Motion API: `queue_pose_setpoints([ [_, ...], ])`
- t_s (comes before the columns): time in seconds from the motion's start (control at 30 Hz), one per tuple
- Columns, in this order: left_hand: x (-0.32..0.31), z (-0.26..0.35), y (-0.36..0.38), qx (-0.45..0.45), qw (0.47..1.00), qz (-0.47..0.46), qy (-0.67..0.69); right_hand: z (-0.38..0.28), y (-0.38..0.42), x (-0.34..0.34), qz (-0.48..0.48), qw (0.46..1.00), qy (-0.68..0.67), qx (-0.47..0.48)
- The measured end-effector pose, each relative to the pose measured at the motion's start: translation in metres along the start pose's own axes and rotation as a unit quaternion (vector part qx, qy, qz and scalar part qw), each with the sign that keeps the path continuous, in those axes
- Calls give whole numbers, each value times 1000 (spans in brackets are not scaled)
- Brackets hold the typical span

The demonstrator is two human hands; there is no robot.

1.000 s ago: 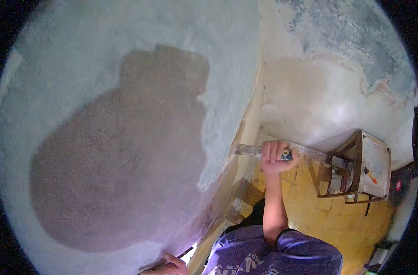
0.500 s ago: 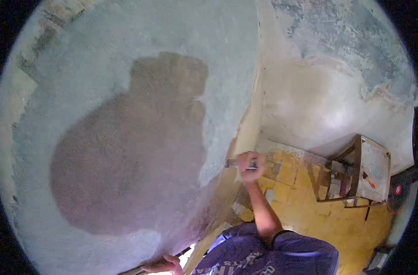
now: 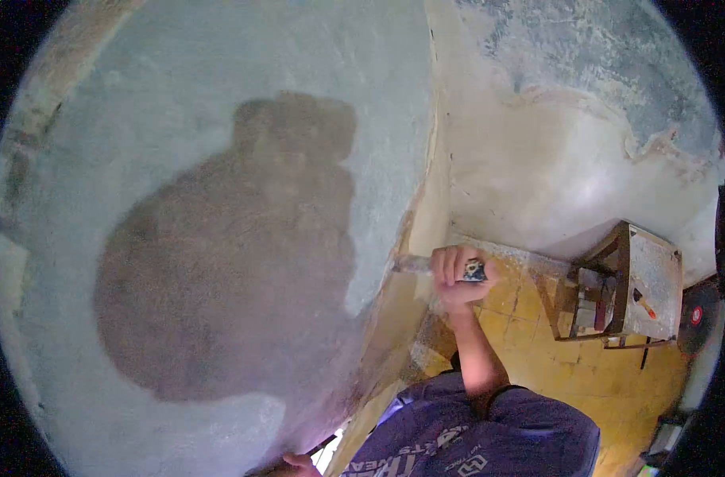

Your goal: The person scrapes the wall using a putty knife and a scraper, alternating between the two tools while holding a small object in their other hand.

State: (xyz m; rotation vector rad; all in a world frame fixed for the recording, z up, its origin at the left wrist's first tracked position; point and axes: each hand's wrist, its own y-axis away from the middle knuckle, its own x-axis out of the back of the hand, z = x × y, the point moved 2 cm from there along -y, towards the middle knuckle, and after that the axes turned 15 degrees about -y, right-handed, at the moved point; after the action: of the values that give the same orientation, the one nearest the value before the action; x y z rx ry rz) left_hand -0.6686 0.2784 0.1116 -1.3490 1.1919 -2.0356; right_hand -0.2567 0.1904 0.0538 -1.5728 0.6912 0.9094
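Observation:
My right hand (image 3: 460,276) is wrapped round the dark, light-patterned handle of a scraper (image 3: 412,263). The scraper's blade points left and its tip is at the edge of the blue-grey wall coating (image 3: 386,199), beside a bare beige strip. At the bottom edge my left hand (image 3: 297,466) is only partly in view, near a dark ledge by a bright opening; what it holds or touches is hidden.
A worn wooden table (image 3: 652,278) stands at the right with a brush (image 3: 644,304) with an orange part on it. Yellow tiles (image 3: 553,381) cover the floor. A pale wall (image 3: 529,175) with peeling patches meets the blue-grey one at a corner. A large shadow falls on the left wall.
My right hand has moved right and slightly up with the scraper, and more of the blade shows. My left hand has dropped lower, partly out of view. The view has shifted slightly.

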Motion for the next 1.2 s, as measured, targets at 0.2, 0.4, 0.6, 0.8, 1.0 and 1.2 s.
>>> queue_pose_setpoints([
  [0.2,-11,16,-2,-15,1000,-1,5,57,40,63,76,991,91,-67],
  [0.4,-27,32,-14,-31,999,12,1,14,-11,79,37,989,102,-101],
  [0.6,-26,38,-25,-29,998,37,-39,-29,-52,64,110,954,226,-165],
  [0.8,-6,37,-25,3,992,64,-108,-57,-70,94,77,858,357,-362],
  [1.0,8,38,-12,33,986,73,-145,-59,-49,155,-7,725,539,-428],
  [1.2,17,46,-4,47,984,97,-142,-99,9,213,-98,718,540,-429],
])
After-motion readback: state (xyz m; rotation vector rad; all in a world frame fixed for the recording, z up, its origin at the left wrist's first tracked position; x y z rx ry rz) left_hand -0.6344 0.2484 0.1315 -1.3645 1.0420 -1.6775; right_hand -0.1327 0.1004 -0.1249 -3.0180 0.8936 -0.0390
